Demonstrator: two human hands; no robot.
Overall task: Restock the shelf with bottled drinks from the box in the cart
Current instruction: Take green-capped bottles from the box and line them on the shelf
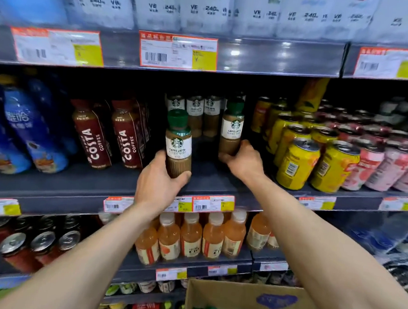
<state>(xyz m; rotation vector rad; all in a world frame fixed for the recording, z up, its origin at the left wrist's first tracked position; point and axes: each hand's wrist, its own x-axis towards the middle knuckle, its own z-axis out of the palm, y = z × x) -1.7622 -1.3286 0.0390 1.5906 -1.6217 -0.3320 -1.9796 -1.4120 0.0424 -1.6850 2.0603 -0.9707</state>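
**Two upright bottles, open shelf space straight ahead of both hands**

The left hand (162, 182) wraps around the lower body of one latte bottle (178, 145), thumb on its near side and fingers curled behind it. The right hand (243, 160) grips the base of a second latte bottle (232, 129) in the same way. Both bottles stand with their long axis vertical, green caps up and labels facing out.

The bare part of the shelf (206, 176) lies between the two hands and runs on beyond them to the back row (196, 110) of matching bottles. So the free space is forward of each hand, not to its side. The right hand reaches deeper, and its bottle stands close in front of that row. The left hand is nearer the shelf's front lip, so its bottle has farther to go.

Outward of the left hand stand the Costa bottles (129, 137). Outward of the right hand stand the yellow cans (296, 160), near enough to brush. The box (236, 297) sits below both forearms, with more green caps showing inside it.
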